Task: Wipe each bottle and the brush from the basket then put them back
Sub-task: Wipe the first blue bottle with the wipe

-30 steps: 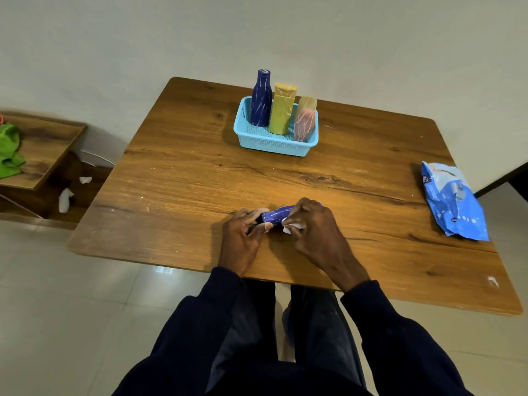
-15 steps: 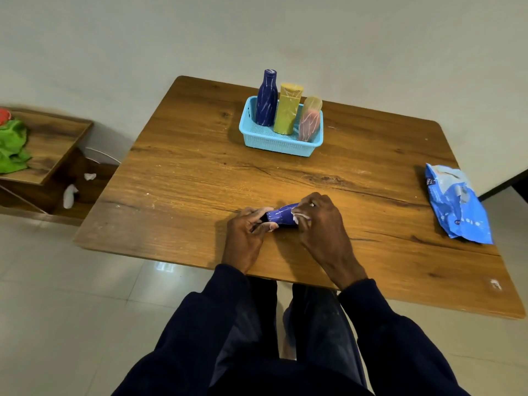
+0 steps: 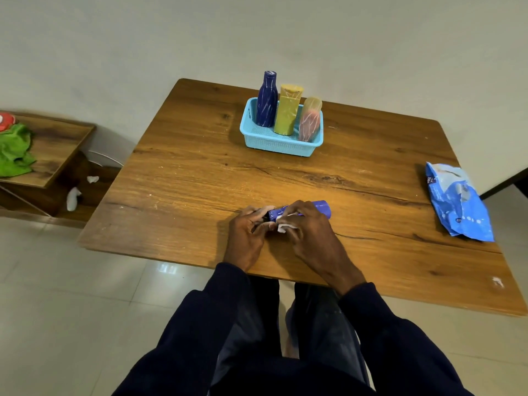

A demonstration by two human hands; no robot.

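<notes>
A small blue bottle (image 3: 322, 208) lies on its side near the table's front edge. My left hand (image 3: 248, 232) grips its left end. My right hand (image 3: 310, 227) lies over its middle, pinching a white wipe (image 3: 283, 226) against it. Most of the bottle is hidden under my fingers. At the back of the table a light blue basket (image 3: 278, 142) holds a dark blue bottle (image 3: 267, 100), a yellow bottle (image 3: 288, 110) and a pink-orange bottle (image 3: 309, 120), all upright.
A blue wipes packet (image 3: 457, 202) lies at the right edge of the wooden table (image 3: 200, 178). Left of the table stands a low wooden shelf (image 3: 54, 144) with a green cloth (image 3: 14, 151); white scraps lie beneath it.
My right hand has slid left along the blue bottle with the wipe, uncovering the bottle's right end. The left hand keeps its grip. The head camera has shifted slightly.
</notes>
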